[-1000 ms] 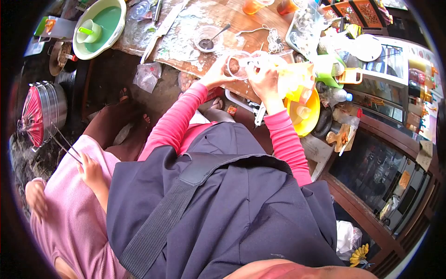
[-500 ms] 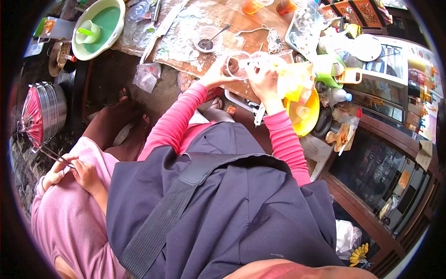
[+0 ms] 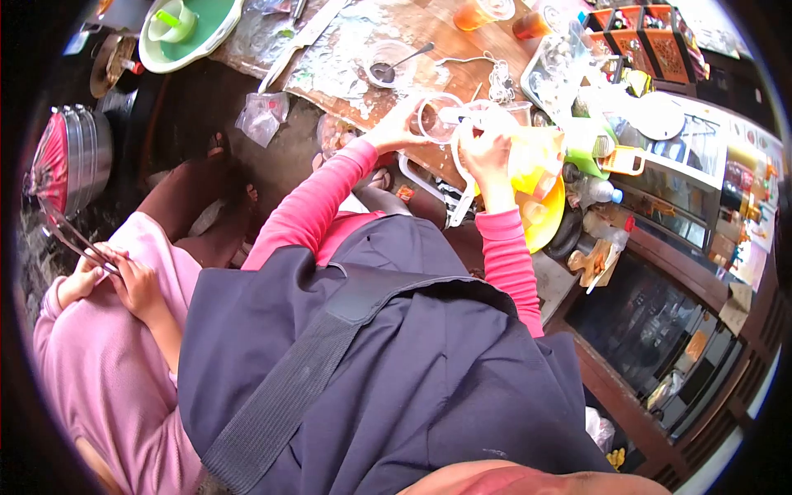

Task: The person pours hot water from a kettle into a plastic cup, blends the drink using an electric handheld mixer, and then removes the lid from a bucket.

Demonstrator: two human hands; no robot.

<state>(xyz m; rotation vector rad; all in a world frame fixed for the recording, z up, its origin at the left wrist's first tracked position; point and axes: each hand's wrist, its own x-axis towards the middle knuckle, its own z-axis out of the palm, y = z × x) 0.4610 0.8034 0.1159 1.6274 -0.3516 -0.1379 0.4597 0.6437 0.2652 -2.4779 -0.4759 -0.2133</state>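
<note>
Against L hand (image 3: 397, 126): clr cup (image 3: 435, 120)

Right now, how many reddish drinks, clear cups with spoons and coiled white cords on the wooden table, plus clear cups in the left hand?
Clear cups of reddish drink: 2
Clear round cup with grey spoon: 1
Coiled white cord: 1
Clear plastic cup in left hand: 1
Total: 5

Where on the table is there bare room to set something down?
Bare wood shows between the clear bowl and the orange drink, beyond the white cord. Another patch, streaked white, lies between the knife and that bowl. It is crowded past the right hand: tray, green container and yellow bowl stand close together.
</note>
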